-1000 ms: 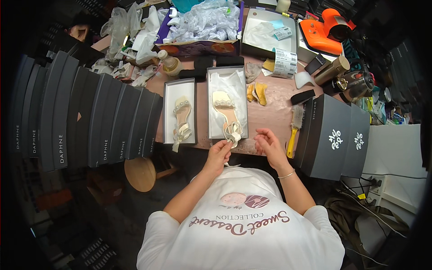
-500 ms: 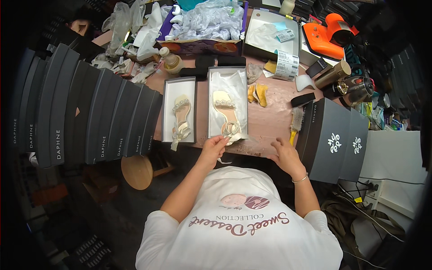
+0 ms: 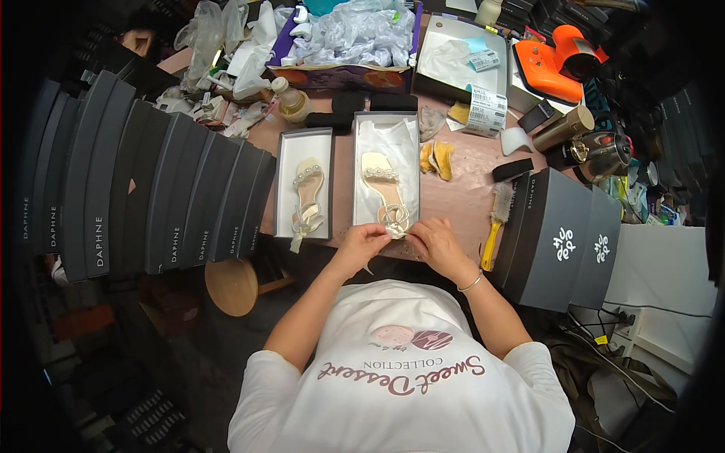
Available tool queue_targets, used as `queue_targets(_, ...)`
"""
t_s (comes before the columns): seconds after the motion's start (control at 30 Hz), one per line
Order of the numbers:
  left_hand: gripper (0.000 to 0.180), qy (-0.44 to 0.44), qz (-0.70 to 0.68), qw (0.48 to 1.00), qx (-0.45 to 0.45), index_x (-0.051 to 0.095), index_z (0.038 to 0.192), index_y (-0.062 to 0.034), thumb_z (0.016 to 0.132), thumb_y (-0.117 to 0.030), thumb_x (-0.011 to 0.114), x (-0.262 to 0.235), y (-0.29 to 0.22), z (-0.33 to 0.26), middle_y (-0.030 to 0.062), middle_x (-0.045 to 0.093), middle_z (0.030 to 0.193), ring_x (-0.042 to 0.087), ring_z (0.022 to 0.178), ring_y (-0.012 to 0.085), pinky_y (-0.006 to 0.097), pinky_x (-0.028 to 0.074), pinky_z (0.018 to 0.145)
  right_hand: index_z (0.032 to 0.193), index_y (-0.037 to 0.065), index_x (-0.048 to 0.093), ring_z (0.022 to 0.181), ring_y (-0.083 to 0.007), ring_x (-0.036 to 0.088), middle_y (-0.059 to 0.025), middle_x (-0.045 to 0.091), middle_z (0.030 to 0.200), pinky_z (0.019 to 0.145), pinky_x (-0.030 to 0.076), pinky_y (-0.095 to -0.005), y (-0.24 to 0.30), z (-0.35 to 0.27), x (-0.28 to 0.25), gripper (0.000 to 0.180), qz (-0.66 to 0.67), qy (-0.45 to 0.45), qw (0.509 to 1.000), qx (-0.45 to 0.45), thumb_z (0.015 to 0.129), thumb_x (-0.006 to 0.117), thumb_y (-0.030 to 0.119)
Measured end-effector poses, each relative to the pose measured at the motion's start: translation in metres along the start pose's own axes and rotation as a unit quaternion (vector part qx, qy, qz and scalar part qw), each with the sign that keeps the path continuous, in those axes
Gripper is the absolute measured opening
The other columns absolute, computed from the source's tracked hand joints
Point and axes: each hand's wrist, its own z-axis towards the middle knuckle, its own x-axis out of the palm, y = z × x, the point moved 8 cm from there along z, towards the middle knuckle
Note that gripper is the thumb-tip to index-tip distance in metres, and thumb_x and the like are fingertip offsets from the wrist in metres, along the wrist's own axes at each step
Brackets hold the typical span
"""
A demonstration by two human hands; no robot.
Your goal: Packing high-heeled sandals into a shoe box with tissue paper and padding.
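Note:
A cream sandal [image 3: 381, 175] with a pearl strap lies in a shoe box [image 3: 408, 174] lined with white tissue paper, heel end toward me. At the box's near edge, both my hands work on the sandal's ribbon [image 3: 397, 229], which is gathered there. My left hand [image 3: 362, 248] pinches the ribbon from the left, with a thin end hanging below it. My right hand [image 3: 444, 248] pinches it from the right, thumb and fingers together. Left of this box, the matching sandal [image 3: 308, 185] rests in a narrower tray [image 3: 283, 170], its ribbon draped over the near edge.
Dark shoe boxes [image 3: 177, 189] stand in a row at left; more boxes [image 3: 555, 234] stand at right. A yellow-handled brush [image 3: 495, 234], yellow cloths [image 3: 436, 160], a bottle [image 3: 290, 100], a flask [image 3: 565, 128] and an orange device [image 3: 547, 72] lie around. A wooden stool [image 3: 231, 288] is below left.
My right hand has moved left from near the brush to the ribbon and now pinches it. My left hand stays at the ribbon. The view has shifted slightly.

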Motion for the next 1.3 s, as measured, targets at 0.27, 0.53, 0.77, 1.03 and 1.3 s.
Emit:
queue_targets(0.27,0.015,-0.048,0.31,0.94,0.132,0.066,0.096,-0.0012,0.085,-0.011,0.065,-0.008,-0.036,-0.003,0.0108,0.062,0.086,0.059,0.073,0.0194,0.03,0.047,0.066,0.09,0.005,0.059,0.089,-0.0313,0.055,-0.0109,0.059,0.088,0.078,0.037,-0.0407,-0.058,-0.036,0.011,0.013,0.091,0.003,0.984,0.152,0.086,0.06,0.017)
queue_targets(0.53,0.015,-0.02,0.409,0.881,0.239,0.066,0.097,-0.0039,0.083,-0.01,0.065,0.004,-0.052,-0.013,0.0119,0.061,0.09,0.062,0.077,0.0293,0.037,0.049,0.069,0.093,0.009,0.06,0.097,-0.0251,0.053,-0.0042,0.059,0.096,0.086,0.036,-0.0408,0.004,-0.006,-0.004,0.017,-0.094,-0.109,0.989,-0.018,0.079,0.066,0.017)
queue_targets(0.77,0.014,-0.037,0.423,0.861,0.28,0.066,0.098,0.0008,0.085,-0.005,0.062,0.006,-0.071,-0.024,0.013,0.062,0.085,0.062,0.074,0.0252,0.032,0.049,0.066,0.091,0.009,0.06,0.087,-0.0227,0.054,-0.0049,0.059,0.089,0.087,0.036,-0.0392,-0.003,0.001,0.001,0.013,-0.113,-0.099,0.987,-0.061,0.078,0.063,0.009)
queue_targets(1.03,0.018,-0.042,0.179,0.979,0.087,0.066,0.097,0.0024,0.092,-0.013,0.059,-0.012,-0.038,-0.004,0.0004,0.062,0.077,0.048,0.061,0.0041,0.02,0.039,0.053,0.086,0.011,0.059,0.085,-0.0221,0.055,-0.0038,0.057,0.081,0.089,0.037,-0.0416,-0.004,0.025,-0.024,0.01,-0.16,-0.067,0.982,-0.08,0.078,0.057,0.005)
queue_targets(1.3,0.017,0.049,0.162,0.985,0.036,0.065,0.099,0.0026,0.089,-0.011,0.063,0.012,-0.005,-0.012,0.0025,0.064,0.084,0.056,0.075,0.0057,0.021,0.047,0.067,0.099,0.005,0.061,0.078,-0.0363,0.061,-0.015,0.061,0.085,0.068,0.048,-0.0441,-0.04,-0.018,-0.006,0.019,0.154,0.087,0.975,0.136,0.08,0.063,0.009)
